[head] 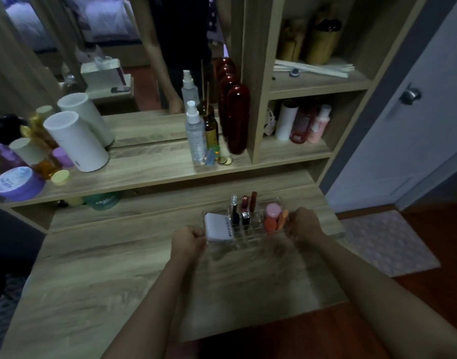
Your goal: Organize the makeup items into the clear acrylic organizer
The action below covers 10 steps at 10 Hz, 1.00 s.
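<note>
Hands: left hand [188, 238] and right hand [305, 224] are each closed on an opposite short end of the clear acrylic organizer [248, 240], a two-sided hold that keeps the loaded tray level
Grip reason: holding both ends at once suggests the tray is being shifted or squared up as a whole, not filled; that is a judgement
Organizer position: on the wooden counter [118, 281], toward its far right part, just in front of the raised back ledge; whether its base touches the wood or is lifted slightly cannot be told
Left compartment: a white compact [218, 227] with dark lettering lies flat and fills the wide slot, which suits its broad shape
Middle slots: a dark nail polish bottle [234, 212], a red lipstick [245, 210] and a tall reddish tube [253, 202] stand upright in the small cells, so each stays separate and easy to pull
Right compartment: a pink jar [273, 210] sits above orange sponges [274, 224], loose pieces kept together in the open bin
Progress: no makeup lies loose on the counter near the tray, so sorting looks finished or nearly so
Surroundings: a white cylinder [76, 142], a spray bottle [195, 130] and a dark red bottle [238, 119] stand on the shelf [149, 172] behind, well apart from the tray
</note>
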Available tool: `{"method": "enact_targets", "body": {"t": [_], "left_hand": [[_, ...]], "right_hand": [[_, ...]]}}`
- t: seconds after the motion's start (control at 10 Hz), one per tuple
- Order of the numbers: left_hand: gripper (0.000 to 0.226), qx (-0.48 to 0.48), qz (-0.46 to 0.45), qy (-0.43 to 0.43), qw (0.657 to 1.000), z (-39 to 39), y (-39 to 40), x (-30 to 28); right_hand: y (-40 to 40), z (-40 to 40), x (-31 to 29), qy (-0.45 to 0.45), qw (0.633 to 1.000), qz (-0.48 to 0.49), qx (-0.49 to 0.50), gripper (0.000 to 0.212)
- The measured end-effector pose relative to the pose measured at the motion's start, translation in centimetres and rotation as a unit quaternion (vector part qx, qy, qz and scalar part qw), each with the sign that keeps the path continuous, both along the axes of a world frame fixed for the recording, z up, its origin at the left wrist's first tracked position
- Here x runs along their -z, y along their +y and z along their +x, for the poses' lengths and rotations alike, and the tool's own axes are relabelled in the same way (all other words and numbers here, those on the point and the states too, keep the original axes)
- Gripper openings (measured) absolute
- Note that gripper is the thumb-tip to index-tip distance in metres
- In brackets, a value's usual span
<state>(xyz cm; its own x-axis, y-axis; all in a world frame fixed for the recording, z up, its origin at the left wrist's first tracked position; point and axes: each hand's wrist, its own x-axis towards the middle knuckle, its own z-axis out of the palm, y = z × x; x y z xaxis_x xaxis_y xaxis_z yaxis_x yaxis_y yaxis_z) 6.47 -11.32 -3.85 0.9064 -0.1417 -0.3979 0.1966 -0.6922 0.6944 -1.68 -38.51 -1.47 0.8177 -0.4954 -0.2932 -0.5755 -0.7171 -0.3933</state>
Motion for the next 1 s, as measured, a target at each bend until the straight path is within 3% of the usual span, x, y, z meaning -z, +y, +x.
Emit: {"method": "enact_targets", "body": {"t": [0.1, 0.3, 0.9, 1.0], "left_hand": [[0.038, 0.017, 0.012, 0.001, 1.0, -0.5, -2.8, -0.4], [0.013, 0.046, 0.002, -0.001, 0.999, -1.1, -7.3, -0.7], [0.015, 0.07, 0.037, -0.045, 0.996, -2.6, -11.5, -0.9], [0.016, 0.088, 0.079, -0.012, 0.993, -2.6, -10.8, -1.5]], "right_hand": [[-2.5, -0.8, 0.2, -0.002, 1.0, -0.001, 0.014, 0.018], [-6.6, -1.9, 0.3, -0.005, 1.0, -0.017, 0.024, 0.019], [-10.5, -3.0, 0.3, 0.028, 0.999, -0.036, 0.027, 0.025], [-10.8, -3.6, 0.8, 0.048, 0.999, -0.018, -0.004, 0.022]]}}
